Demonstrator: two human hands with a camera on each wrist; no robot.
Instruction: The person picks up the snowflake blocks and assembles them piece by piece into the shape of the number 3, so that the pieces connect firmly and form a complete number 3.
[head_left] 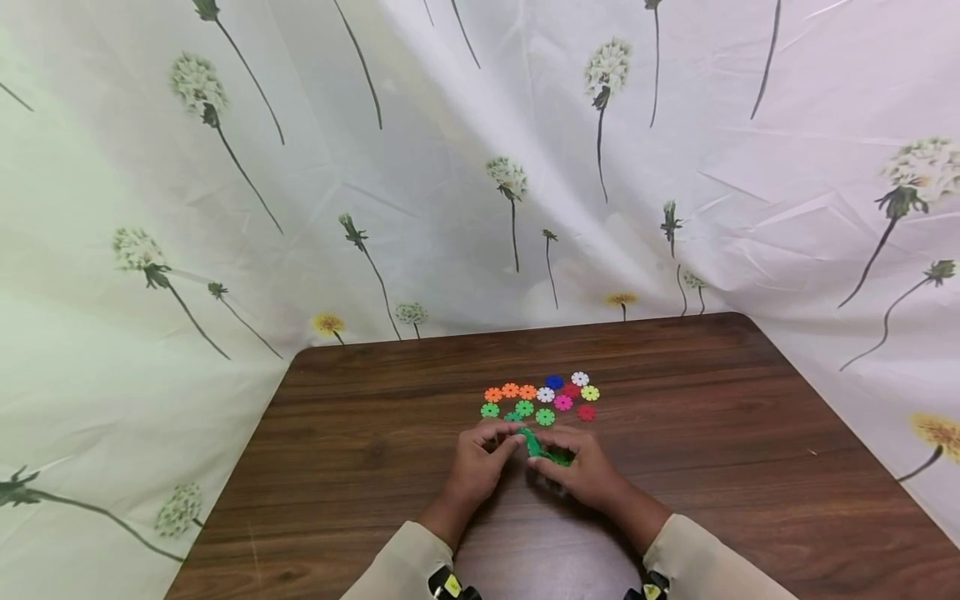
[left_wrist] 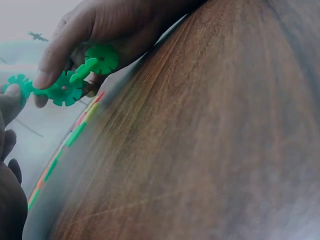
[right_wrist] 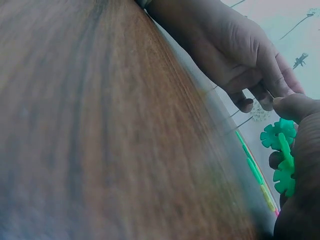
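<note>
Several green notched discs, joined into a small chain (left_wrist: 64,89), are held up between the two hands above the table. My right hand (head_left: 583,468) grips the chain with thumb and fingers; in the left wrist view its thumb presses on the middle of it. At the chain's other end, my left hand (head_left: 477,468) pinches a green disc (left_wrist: 19,84) between thumb and fingertips. The right wrist view shows discs set at angles to one another, partly hidden by the right hand. Just beyond the hands lie loose green discs (head_left: 545,417) on the table.
The brown wooden table (head_left: 360,500) carries more flat notched discs: orange discs (head_left: 510,390), a blue disc (head_left: 554,382), a white disc (head_left: 580,378), a pink disc (head_left: 563,402), a red disc (head_left: 587,412) and a yellow-green disc (head_left: 590,392). A flower-printed cloth (head_left: 450,208) hangs behind.
</note>
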